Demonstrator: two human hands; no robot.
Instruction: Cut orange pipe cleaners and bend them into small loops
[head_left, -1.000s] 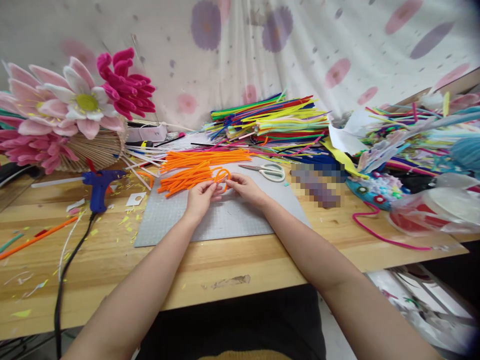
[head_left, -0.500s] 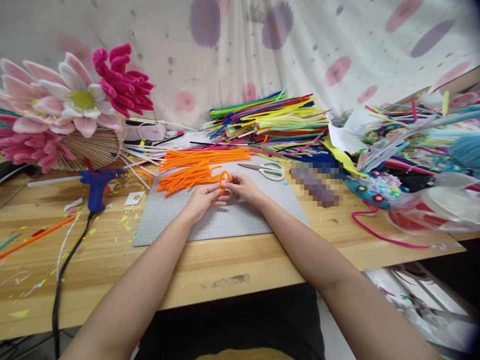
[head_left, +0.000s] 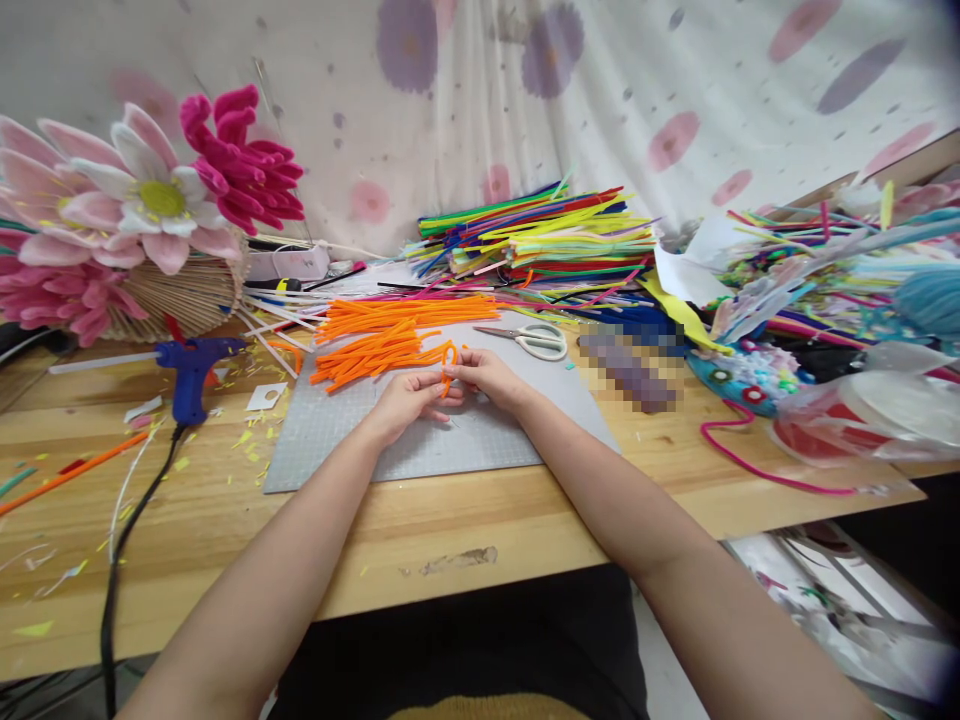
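An orange fuzzy loop pinched between two hands over the grey mat.
The left hand grips its near part, the right hand its right side, just right of the near orange bundle; this stem is bent round, while the stems in that bundle and the far orange bundle look mostly straight, so shaping seems barely begun (no finished orange piece shows). Scissors lie at the mat's far right, unheld. Fingers cover part of the loop, so whether its ends are joined I cannot tell; a pixelated patch masks something on the right, and the pink flowers run off the left edge.
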